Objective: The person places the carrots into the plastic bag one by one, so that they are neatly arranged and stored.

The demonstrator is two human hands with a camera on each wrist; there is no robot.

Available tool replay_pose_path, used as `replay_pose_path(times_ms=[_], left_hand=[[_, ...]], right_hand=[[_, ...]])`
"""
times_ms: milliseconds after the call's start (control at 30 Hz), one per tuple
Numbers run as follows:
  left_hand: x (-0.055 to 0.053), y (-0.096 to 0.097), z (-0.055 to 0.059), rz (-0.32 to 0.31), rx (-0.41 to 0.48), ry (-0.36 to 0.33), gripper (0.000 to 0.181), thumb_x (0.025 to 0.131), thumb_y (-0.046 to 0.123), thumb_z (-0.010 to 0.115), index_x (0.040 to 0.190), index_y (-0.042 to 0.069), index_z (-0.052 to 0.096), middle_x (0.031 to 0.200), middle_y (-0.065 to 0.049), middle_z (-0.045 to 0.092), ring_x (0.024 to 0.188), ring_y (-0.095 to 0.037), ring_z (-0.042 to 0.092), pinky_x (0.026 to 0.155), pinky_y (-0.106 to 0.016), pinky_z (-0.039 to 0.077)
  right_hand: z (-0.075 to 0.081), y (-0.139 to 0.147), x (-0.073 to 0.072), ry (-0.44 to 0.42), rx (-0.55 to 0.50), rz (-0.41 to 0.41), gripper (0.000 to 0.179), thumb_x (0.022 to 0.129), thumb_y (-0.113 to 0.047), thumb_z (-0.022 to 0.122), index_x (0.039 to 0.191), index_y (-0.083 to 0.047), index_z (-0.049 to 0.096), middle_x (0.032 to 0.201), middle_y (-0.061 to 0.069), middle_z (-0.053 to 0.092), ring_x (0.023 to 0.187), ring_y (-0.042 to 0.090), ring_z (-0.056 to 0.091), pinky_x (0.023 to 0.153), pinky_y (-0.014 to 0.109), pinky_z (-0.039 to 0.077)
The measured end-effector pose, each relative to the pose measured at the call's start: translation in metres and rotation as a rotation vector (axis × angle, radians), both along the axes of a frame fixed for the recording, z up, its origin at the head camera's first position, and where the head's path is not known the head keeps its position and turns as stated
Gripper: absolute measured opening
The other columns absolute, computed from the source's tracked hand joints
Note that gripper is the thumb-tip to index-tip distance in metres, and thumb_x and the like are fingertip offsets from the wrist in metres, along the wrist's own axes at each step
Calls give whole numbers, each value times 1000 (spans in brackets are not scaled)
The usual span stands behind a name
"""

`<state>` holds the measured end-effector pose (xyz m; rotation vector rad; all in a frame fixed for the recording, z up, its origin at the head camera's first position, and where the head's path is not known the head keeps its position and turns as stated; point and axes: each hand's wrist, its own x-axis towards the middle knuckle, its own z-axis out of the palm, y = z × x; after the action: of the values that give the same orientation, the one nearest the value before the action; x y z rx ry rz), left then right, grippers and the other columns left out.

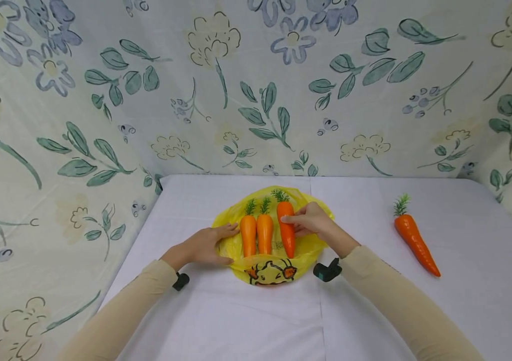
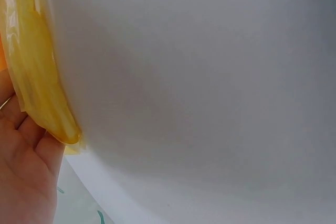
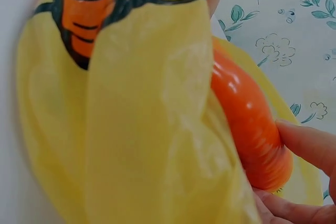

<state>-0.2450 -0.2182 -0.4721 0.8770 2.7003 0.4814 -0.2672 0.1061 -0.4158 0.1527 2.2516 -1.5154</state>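
A yellow plastic bag (image 1: 229, 215) printed with a cartoon face lies at mid-table, its mouth spread wide. Inside its mouth, two toy carrots (image 1: 248, 235) with green tops rest side by side, their lower ends behind the bag's front edge. My left hand (image 1: 208, 245) holds the bag's left edge; its fingertips are partly behind the plastic in the left wrist view (image 2: 31, 166). With thumb and fingers, my right hand (image 1: 312, 220) pinches a third carrot (image 1: 285, 225), its tip down at the front edge. The right wrist view shows that carrot (image 3: 252, 124) behind the yellow plastic.
Another toy carrot (image 1: 416, 243) lies at the right on the white-covered table (image 1: 364, 311), its green top pointing away. A floral cloth (image 1: 283, 110) hangs behind the table and along its left side. Dark wrist cameras (image 1: 327, 271) sit below each wrist.
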Motion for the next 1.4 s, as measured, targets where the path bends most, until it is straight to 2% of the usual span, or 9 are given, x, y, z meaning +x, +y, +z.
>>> replay_pose_path(times_ms=[400,633,1000,1400], left_hand=[[1,0,0,8,-1,-2,84,82,52,70,153,19,43,160,3,31,147,-18,27,117,-48,25],[1,1,2,0,5,0,84,81,52,70,153,17,43,160,2,31,147,-19,27,117,-48,25],[1,1,2,-7,-6,4,84,82,52,70,153,16,43,160,0,31,147,-20,28,117,-48,26],[2,2,3,0,-12,2,83,82,52,70,153,16,43,160,0,32,147,-20,28,117,-48,26]], right_hand=[[-7,-6,2,9,-2,20,40,87,-19,80,105,9,58,87,17,67,71,24,70,77,41,59],[-11,-7,4,18,-22,24,37,85,-18,81,99,8,58,84,17,66,68,24,69,71,39,60],[-13,-10,10,24,-18,61,36,86,-17,80,98,10,59,80,18,68,66,26,70,64,37,61],[-16,-11,10,1,26,63,38,85,-18,81,100,9,59,84,19,67,71,29,72,67,37,60]])
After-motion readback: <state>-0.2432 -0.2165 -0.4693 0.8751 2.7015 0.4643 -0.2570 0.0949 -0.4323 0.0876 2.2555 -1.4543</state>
